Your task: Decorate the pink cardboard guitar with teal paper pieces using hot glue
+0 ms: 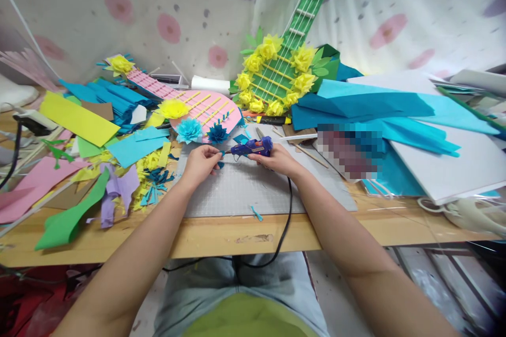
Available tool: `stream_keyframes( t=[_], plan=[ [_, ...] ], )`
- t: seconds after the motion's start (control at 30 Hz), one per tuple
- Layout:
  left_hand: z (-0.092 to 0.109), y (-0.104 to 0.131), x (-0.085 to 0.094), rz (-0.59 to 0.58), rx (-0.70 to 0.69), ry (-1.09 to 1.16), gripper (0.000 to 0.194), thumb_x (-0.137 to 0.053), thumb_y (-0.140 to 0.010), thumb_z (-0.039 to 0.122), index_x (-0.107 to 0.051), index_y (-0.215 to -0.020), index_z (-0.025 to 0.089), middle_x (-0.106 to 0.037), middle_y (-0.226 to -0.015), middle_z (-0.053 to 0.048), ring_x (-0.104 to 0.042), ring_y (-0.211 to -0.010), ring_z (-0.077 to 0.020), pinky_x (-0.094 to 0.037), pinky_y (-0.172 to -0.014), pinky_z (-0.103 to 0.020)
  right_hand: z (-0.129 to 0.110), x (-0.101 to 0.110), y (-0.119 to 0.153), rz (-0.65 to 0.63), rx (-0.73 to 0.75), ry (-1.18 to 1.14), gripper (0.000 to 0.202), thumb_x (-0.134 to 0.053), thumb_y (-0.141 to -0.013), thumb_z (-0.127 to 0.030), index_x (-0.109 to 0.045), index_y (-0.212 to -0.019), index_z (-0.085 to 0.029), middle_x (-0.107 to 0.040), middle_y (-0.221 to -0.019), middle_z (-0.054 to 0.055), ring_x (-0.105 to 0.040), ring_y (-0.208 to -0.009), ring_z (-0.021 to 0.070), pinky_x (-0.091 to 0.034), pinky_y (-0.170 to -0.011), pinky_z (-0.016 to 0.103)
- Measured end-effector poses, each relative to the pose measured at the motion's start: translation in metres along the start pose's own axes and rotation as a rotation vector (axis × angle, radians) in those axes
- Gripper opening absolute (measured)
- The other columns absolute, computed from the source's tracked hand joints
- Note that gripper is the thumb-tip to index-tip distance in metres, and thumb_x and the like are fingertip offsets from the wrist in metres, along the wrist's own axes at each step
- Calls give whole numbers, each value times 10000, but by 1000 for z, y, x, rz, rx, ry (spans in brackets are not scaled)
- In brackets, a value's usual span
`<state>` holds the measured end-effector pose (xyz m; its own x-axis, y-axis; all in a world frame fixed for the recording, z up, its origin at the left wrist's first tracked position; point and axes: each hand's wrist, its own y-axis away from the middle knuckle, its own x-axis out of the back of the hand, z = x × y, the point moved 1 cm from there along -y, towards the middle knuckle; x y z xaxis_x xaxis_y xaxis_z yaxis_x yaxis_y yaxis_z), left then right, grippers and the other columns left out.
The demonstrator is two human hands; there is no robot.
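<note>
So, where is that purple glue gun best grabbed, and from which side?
Probably around its handle, from the right, where the right hand holds the glue gun, hiding the grip. The nozzle points left toward the left hand, so I'd avoid that end. The white stick behind and black cord hanging below are worth keeping clear of too.

Craft workspace, glue gun (258, 146), paper scraps (156, 162)
</note>
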<state>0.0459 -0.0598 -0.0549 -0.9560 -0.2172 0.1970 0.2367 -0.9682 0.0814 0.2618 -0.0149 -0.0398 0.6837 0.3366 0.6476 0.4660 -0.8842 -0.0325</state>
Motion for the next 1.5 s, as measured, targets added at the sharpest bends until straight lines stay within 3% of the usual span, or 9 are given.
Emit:
stream_keyframes(
  t=[0.27, 0.87, 1.3, 1.4, 1.5],
  plan=[
    [0, 0, -1, -20, 3, -33, 138, -642, -678, 238, -592, -742, 126, -652, -682, -37, -529, -420, -84, -411, -319, -187, 3, -1, -2, 18, 37, -1, 341, -610, -748, -521, -646, -754, -182, -602, -599, 3, -551, -613, 135, -396, -602, 257],
    [-1, 0, -1, -16, -7, -39, 132, -654, -651, 236, -593, -701, 131, -646, -648, -38, -529, -407, -91, -412, -313, -189, 4, -1, -2, 45, 62, 26, 359, -613, -743, -522, -681, -840, -183, -599, -611, 2, -539, -633, 142, -397, -620, 261],
    [-1, -1, 1, -18, -1, -22, 197, -668, -617, 293, -597, -712, 135, -654, -664, -38, -535, -422, -94, -409, -314, -189, -1, 2, 1, -7, 59, 64, 366, -608, -750, -521, -682, -868, -183, -635, -664, 13, -568, -672, 153, -418, -648, 266],
    [2, 0, 1, -8, 25, 5, 219, -680, -598, 303, -602, -710, 131, -661, -685, -45, -536, -434, -94, -407, -319, -191, 2, 8, 0, 34, 42, 54, 397, -641, -715, -521, -684, -923, -185, -669, -740, 28, -597, -722, 172, -443, -681, 278],
    [6, 2, 1, 3, 54, 45, 226, -686, -583, 303, -606, -697, 125, -670, -705, -55, -535, -444, -97, -403, -331, -197, 12, 18, -2, 163, -29, -4, 415, -652, -687, -544, -694, -870, -174, -682, -753, 49, -617, -739, 193, -462, -687, 290]
  ],
)
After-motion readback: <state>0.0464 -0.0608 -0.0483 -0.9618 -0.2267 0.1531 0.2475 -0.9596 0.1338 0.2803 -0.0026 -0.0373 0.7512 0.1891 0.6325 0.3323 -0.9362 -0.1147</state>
